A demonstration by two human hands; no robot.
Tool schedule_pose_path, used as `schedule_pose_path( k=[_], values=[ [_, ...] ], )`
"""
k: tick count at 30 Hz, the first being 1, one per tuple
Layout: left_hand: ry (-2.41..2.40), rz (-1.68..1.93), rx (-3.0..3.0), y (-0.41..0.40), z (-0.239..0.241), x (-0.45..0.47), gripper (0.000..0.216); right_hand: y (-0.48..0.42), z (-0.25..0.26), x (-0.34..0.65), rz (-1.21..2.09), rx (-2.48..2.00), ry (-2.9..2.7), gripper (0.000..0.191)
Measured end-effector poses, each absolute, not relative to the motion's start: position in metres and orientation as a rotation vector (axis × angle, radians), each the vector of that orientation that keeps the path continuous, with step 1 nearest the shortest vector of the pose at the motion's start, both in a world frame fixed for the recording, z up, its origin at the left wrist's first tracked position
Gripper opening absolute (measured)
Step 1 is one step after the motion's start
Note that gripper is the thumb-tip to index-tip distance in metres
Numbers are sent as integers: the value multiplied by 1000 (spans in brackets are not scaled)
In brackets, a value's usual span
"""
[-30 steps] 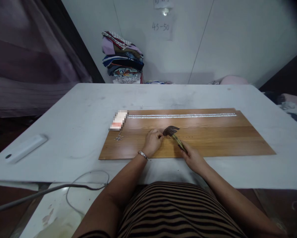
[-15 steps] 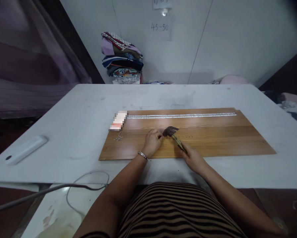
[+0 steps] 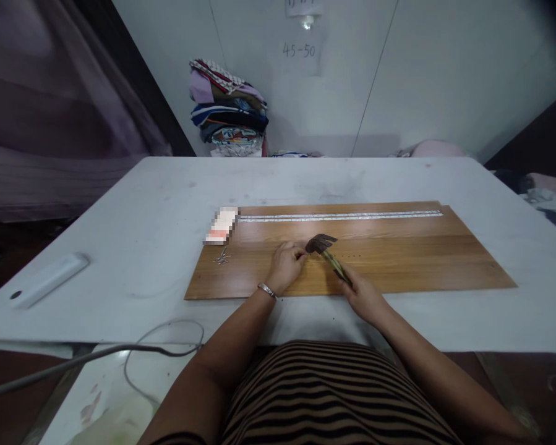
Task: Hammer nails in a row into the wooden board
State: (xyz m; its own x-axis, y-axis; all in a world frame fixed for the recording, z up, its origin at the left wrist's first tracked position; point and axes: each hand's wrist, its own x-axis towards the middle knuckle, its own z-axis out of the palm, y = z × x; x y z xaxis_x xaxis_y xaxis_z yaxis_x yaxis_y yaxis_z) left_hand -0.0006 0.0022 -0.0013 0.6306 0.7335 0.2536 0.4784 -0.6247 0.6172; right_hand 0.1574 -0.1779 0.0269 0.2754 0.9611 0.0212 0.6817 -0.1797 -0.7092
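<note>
Near the centre of the frame, the right hand grips a hammer by its yellowish handle, the dark head pointing up and left. The head sits right at the fingertips of the left hand; whether they touch cannot be told. The left thumb and fingers are drawn together low over the wooden board, and anything pinched there is too small to make out.

The board lies on the white table across the middle of the frame. Small dark dots run in a row right of the hammer head. At the board's left end lie loose nails, just below a box whose print is pixelated beyond reading. Two pale strips run along the far edge, their marks illegible.

At the top centre, a wall paper reads "45-50"; another sheet above is cut off, its writing unreadable.
</note>
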Motion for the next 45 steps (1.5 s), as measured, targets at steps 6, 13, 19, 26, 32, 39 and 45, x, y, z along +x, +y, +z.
schedule_pose_path(
  k=[6, 13, 19, 26, 32, 39, 45],
  values=[
    [934, 692, 2334, 2, -1, -1, 10, -179, 26, 157, 575, -1929, -1482, 53],
    [928, 674, 2369, 2, 0, -1, 14, -178, 25, 154, 597, -1939, -1495, 52],
    [940, 660, 2361, 2, 2, -1, 14, -177, 30, 155, 582, -1945, -1491, 53],
    [924, 658, 2362, 3, 1, -1, 15, -178, 29, 154, 594, -1955, -1482, 52],
    [922, 649, 2351, 4, 0, -1, 13, -177, 31, 154, 622, -1983, -1513, 52],
    [901, 688, 2323, 5, -3, -1, 13, -178, 28, 153, 571, -1967, -1515, 51],
    [934, 681, 2311, 4, -2, -1, 13, -178, 30, 152, 573, -1997, -1511, 51]
  ],
)
